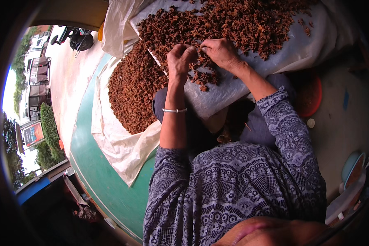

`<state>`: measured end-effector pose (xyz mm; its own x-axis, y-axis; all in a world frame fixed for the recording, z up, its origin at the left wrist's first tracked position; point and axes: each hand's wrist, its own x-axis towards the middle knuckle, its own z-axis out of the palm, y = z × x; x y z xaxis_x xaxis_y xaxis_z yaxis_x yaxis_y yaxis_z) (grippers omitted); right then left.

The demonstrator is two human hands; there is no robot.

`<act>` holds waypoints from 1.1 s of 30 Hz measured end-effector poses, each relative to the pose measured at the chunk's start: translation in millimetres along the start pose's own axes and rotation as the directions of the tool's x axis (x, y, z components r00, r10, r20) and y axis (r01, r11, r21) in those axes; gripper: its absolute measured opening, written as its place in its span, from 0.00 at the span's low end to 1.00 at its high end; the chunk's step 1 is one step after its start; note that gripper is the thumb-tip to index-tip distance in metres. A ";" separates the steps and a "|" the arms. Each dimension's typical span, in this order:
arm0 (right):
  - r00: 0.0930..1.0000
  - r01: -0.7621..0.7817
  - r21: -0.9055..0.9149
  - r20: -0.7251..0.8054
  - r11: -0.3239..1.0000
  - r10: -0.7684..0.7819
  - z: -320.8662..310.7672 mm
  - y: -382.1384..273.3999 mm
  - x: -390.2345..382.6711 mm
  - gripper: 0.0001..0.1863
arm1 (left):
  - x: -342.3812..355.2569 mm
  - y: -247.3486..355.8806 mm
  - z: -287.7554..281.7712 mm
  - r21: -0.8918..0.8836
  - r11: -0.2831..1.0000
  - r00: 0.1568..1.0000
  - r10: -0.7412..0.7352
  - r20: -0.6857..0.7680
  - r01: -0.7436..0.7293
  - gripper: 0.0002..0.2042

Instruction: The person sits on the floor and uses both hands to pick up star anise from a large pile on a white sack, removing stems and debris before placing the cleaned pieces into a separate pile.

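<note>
My left hand (179, 61) is closed, thumb and fingers pressed together, above the near edge of a broad spread of star anise (233, 24). What it holds, if anything, is hidden. Close by on its right, my right hand (222, 53) pinches a small brown piece of star anise between thumb and fingertips. The pods lie on a pale plastic sheet (229, 92) over a raised surface before me. Just below my hands, several loose star anise (203, 78) are scattered apart from the main spread.
To the left, a large heap of reddish-brown pieces (131, 94) rests on a white sack cloth (119, 149) over green floor (106, 180). A red basin (313, 96) stands on the right, with a light-blue bowl (351, 169) farther down. A parked motorbike (78, 40) is outside at upper left.
</note>
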<state>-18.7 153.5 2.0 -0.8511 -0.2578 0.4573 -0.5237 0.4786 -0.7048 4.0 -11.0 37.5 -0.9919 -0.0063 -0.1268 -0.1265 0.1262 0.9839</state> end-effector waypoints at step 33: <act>0.930 0.011 0.044 0.366 0.999 -0.027 12.5 -6.9 -19.3 0.16 | -32.5 -54.0 -5.0 0.922 0.285 0.933 0.318 0.167 -0.262 0.10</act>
<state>0.8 144.7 -8.7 -0.7913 -0.5600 0.2454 -0.5342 0.4381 -0.7230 43.0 -22.6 -10.9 -0.9645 0.1995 0.1733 0.2325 0.9523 0.1977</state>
